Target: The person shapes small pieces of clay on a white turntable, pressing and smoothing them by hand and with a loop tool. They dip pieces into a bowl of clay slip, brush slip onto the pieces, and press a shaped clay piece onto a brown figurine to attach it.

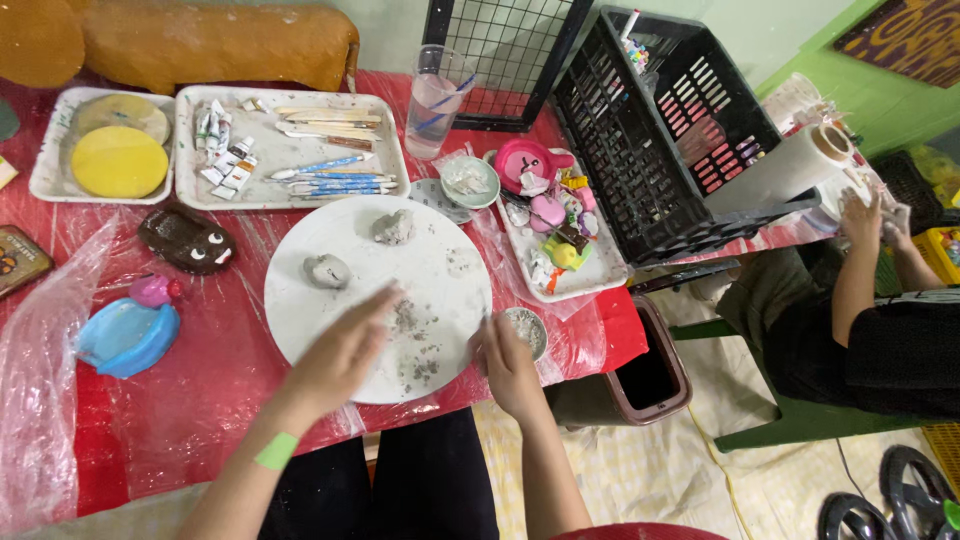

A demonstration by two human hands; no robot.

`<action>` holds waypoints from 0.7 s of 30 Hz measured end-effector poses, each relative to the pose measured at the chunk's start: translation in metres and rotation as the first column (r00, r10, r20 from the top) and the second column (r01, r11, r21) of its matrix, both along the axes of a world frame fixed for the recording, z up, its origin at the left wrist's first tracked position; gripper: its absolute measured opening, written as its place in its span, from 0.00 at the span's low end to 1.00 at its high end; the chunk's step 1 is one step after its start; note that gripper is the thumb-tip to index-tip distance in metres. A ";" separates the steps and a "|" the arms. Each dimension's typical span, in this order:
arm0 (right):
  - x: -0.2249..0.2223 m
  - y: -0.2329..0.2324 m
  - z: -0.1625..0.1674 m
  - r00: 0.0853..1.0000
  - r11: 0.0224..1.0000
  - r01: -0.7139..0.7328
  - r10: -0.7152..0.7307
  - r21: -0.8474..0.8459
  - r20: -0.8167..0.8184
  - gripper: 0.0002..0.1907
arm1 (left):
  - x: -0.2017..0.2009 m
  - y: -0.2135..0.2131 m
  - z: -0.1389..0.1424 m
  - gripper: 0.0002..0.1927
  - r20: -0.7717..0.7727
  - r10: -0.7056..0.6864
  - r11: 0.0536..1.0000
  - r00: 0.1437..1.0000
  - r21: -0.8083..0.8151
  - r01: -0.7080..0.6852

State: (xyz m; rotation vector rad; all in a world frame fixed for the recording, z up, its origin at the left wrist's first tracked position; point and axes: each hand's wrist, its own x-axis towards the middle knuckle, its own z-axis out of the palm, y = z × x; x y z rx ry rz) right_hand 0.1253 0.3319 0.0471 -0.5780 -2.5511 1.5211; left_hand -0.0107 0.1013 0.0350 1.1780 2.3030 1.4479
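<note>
The left hand point(345, 350) lies flat and open, fingers extended and blurred, over the lower left part of the round white board point(440, 250) at frame centre. The right hand point(508, 362) is open, holding nothing, its fingers at the board's lower right rim, just beside a small bowl point(533, 325). Two grey clay lumps point(393, 227) rest on the board's upper half. The tabletop point(210, 390) is red under clear plastic film. A white tool tray point(290, 185) sits at upper left; a black crate point(640, 150) tilts at upper right.
</note>
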 end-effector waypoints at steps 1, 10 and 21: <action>0.008 -0.003 0.002 0.993 0.968 -0.103 0.115 -0.228 0.037 0.17 | -0.005 -0.008 0.003 0.26 0.016 0.034 0.996 0.999 0.088 -0.035; -0.049 -0.018 -0.013 0.932 0.596 -0.293 0.354 -0.747 -0.083 0.23 | -0.042 -0.009 0.000 0.20 -0.310 0.301 0.953 0.902 0.055 -0.299; -0.004 0.013 -0.003 0.899 0.578 -0.376 0.415 -0.725 -0.136 0.28 | 0.001 -0.018 0.006 0.30 -0.078 0.363 0.931 0.929 0.081 -0.357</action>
